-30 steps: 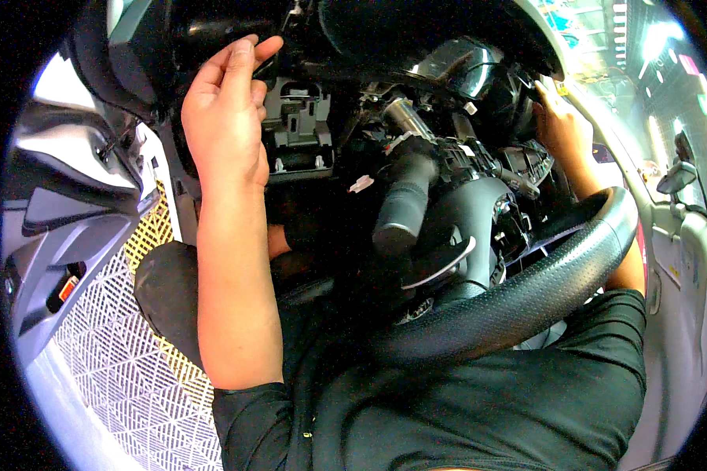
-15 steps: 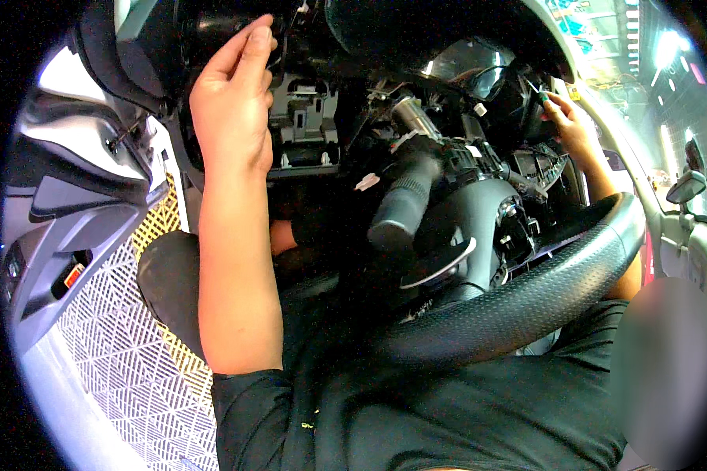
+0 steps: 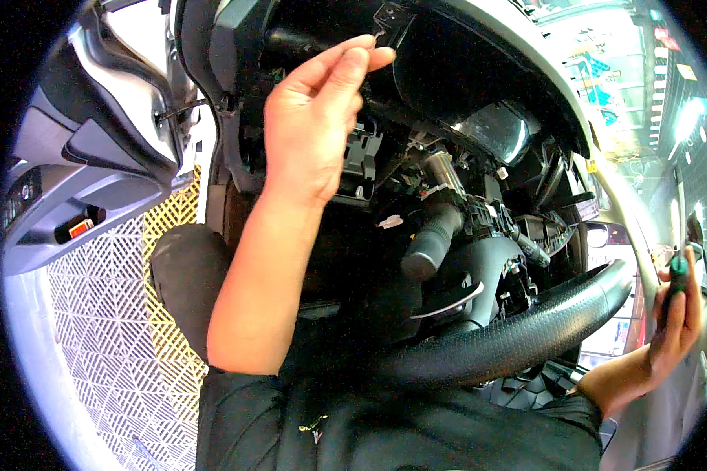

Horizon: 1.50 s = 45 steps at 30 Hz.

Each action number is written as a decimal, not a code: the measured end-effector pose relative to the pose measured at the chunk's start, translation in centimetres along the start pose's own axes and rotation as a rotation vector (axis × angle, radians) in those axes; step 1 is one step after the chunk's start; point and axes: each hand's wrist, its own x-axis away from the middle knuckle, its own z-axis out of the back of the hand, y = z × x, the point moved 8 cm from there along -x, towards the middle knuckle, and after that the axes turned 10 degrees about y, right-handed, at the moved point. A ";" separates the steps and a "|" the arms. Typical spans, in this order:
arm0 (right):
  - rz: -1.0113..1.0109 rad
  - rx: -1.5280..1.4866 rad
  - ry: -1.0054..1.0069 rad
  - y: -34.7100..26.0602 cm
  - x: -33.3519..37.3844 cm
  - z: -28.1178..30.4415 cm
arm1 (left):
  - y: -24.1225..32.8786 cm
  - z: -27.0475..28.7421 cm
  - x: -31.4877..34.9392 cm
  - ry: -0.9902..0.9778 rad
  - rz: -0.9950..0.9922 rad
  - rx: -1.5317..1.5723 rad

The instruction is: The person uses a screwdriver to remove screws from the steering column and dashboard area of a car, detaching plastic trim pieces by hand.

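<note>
The left hand [image 3: 310,118] is raised at the dashboard [image 3: 479,74], left of the steering wheel [image 3: 518,337]; its thumb and fingertips are drawn close together near a dark bracket [image 3: 393,22]; whether a small part is pinched between them cannot be told. The right hand [image 3: 674,334] is positioned at far right, beyond the wheel rim; its fingers are closed around a green-and-black tool [image 3: 678,272], held upright; the exposed steering column [image 3: 479,271] lies between both hands, with a white connector [image 3: 389,222] to its left.
</note>
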 end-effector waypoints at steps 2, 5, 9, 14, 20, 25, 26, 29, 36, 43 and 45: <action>0.231 0.053 0.007 -5.5 -0.4 -4.2 | -0.3 -2.3 0.2 -0.089 0.021 0.105; 0.605 0.305 -0.211 -14.6 -3.5 -14.2 | -0.6 -4.4 -0.2 -0.120 0.141 0.345; 0.734 0.313 -0.315 -16.7 -5.7 -22.6 | 0.6 -3.8 -1.2 -0.050 0.241 0.553; 0.579 0.283 -0.463 -16.2 -5.3 -24.3 | -1.9 -2.3 -1.0 0.014 0.317 0.545; 0.550 0.254 -0.483 -15.3 -5.9 -25.1 | -3.2 -2.4 -1.6 -0.039 0.327 0.649; 0.456 0.281 -0.523 -14.3 -6.5 -25.6 | -4.1 -2.5 -2.0 -0.059 0.344 0.645; 0.492 0.340 -0.527 -14.6 -6.5 -25.5 | -4.2 -2.6 -2.2 -0.060 0.340 0.613; 0.566 0.264 -0.476 -15.6 -6.5 -25.2 | -4.1 -2.7 -2.6 -0.096 0.374 0.595; 0.972 0.065 -0.494 -19.6 -4.0 -23.9 | -4.6 -3.5 -5.1 0.004 0.544 0.608; 1.227 0.279 -0.465 -20.9 -1.0 -25.2 | -3.5 -3.0 -5.9 0.061 0.270 0.075; 1.162 0.284 -0.460 -20.8 -1.7 -25.8 | -3.0 -2.5 -6.5 0.004 0.124 -0.100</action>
